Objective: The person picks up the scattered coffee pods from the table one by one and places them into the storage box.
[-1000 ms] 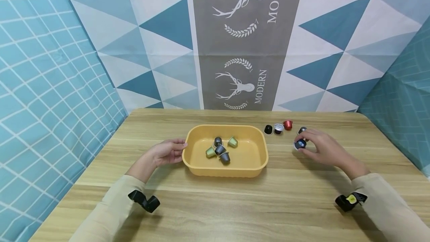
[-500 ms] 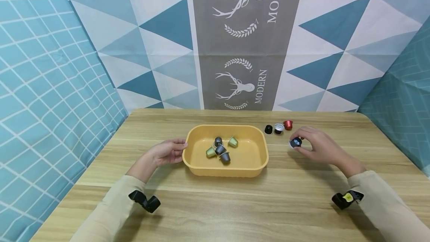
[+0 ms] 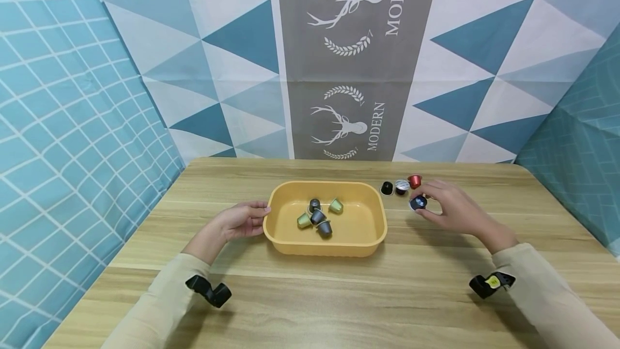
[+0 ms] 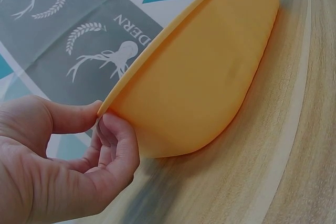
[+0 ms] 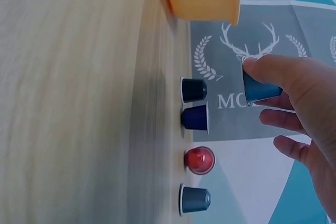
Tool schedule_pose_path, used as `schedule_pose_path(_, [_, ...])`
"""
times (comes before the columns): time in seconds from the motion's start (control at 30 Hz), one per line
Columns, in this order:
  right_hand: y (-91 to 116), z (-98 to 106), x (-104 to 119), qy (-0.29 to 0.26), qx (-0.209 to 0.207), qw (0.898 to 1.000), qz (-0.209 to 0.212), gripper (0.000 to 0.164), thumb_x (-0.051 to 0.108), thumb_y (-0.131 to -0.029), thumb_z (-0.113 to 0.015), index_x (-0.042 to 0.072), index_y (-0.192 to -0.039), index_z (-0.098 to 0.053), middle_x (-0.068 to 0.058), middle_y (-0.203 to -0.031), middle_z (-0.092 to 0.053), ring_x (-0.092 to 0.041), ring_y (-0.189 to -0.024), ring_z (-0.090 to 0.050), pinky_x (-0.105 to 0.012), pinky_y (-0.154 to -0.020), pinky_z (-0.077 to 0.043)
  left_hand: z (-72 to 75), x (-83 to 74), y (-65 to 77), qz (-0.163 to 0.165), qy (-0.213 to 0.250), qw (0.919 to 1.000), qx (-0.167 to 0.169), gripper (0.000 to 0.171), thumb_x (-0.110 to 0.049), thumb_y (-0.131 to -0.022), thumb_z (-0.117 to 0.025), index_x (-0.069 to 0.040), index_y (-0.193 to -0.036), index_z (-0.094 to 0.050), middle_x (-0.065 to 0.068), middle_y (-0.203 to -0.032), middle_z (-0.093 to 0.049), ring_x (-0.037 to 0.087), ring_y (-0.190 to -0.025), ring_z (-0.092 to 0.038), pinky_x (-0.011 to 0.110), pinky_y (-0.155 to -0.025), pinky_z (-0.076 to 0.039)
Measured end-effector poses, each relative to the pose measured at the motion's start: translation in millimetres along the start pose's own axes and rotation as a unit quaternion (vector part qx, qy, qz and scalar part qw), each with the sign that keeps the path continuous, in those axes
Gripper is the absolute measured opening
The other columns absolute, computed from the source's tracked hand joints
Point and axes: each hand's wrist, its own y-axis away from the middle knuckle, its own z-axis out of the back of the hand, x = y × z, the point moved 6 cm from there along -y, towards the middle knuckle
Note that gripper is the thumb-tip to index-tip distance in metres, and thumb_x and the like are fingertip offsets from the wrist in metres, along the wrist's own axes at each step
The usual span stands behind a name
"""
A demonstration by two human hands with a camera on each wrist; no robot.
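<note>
My left hand pinches the left rim of a yellow plastic basin between thumb and fingers; the left wrist view shows the thumb on top. Inside the basin lie two green coffee capsules, one apart from the other, and three dark grey ones close together. To the right of the basin, my right hand pinches a dark blue coffee capsule, which looks teal in the right wrist view. It is held above the table, apart from the other capsules.
Along the table's back right stand a black capsule, a blue one with its silver lid showing, and a red one. A grey-blue capsule is visible only in the right wrist view. Patterned cloth hangs behind the wooden table.
My right hand has lifted the dark blue capsule and carried it left, toward the basin. My left hand has stayed on the rim, and the basin has not moved.
</note>
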Motion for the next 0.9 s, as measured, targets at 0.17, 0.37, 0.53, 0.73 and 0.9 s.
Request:
schedule_pose_path(0.17, [-6,0,4,-0.007,-0.008,1.000,-0.003,0.032,0.012,-0.072,-0.082,0.012,-0.101,-0.067,0.000,-0.098,-0.068,-0.015,-0.091,-0.064,-0.042,-0.078,-0.056,-0.3,0.7,-1.0,0.002,0.000,1.0000,0.003,0.020,-0.010,-0.101,-0.046,-0.003,-0.119,-0.045,-0.003,-0.085,-0.064,0.006,-0.079,-0.063,0.019,-0.071,-0.054])
schedule_pose_path(0.37, [-23,-2,12,-0.021,-0.006,1.000,0.003,0.028,0.015,-0.077,-0.079,0.013,-0.102,-0.066,0.000,-0.099,-0.067,-0.017,-0.096,-0.063,-0.042,-0.084,-0.054,1.2,-1.6,1.6,0.002,-0.005,1.0000,-0.005,0.018,-0.010,-0.100,-0.046,-0.003,-0.117,-0.044,-0.003,-0.086,-0.063,0.006,-0.080,-0.062,0.020,-0.072,-0.054])
schedule_pose_path(0.53, [-37,-2,18,-0.034,-0.001,0.999,0.014,0.027,0.014,-0.078,-0.078,0.013,-0.103,-0.066,0.001,-0.099,-0.068,-0.013,-0.091,-0.062,-0.039,-0.079,-0.054,1.7,-2.0,-0.2,-0.001,-0.016,0.9999,-0.002,0.017,-0.009,-0.100,-0.046,-0.003,-0.116,-0.045,-0.003,-0.085,-0.064,0.006,-0.079,-0.064,0.019,-0.072,-0.054])
schedule_pose_path(0.73, [-49,-1,26,-0.041,0.008,0.999,0.019,0.026,0.014,-0.080,-0.077,0.011,-0.103,-0.066,0.000,-0.098,-0.067,-0.011,-0.088,-0.061,-0.037,-0.077,-0.054,-1.6,-3.4,-0.6,-0.014,-0.034,0.9993,0.007,0.019,-0.010,-0.100,-0.046,0.000,-0.117,-0.044,-0.004,-0.084,-0.065,0.004,-0.079,-0.064,0.019,-0.071,-0.054])
schedule_pose_path(0.9, [-58,1,32,-0.044,0.005,0.999,0.027,0.026,0.015,-0.080,-0.077,0.011,-0.103,-0.066,0.000,-0.097,-0.066,-0.012,-0.089,-0.060,-0.037,-0.078,-0.053,-3.4,-4.2,0.2,-0.020,-0.036,0.9991,0.010,0.022,-0.009,-0.100,-0.045,0.002,-0.120,-0.042,-0.004,-0.086,-0.065,0.004,-0.080,-0.064,0.020,-0.073,-0.055])
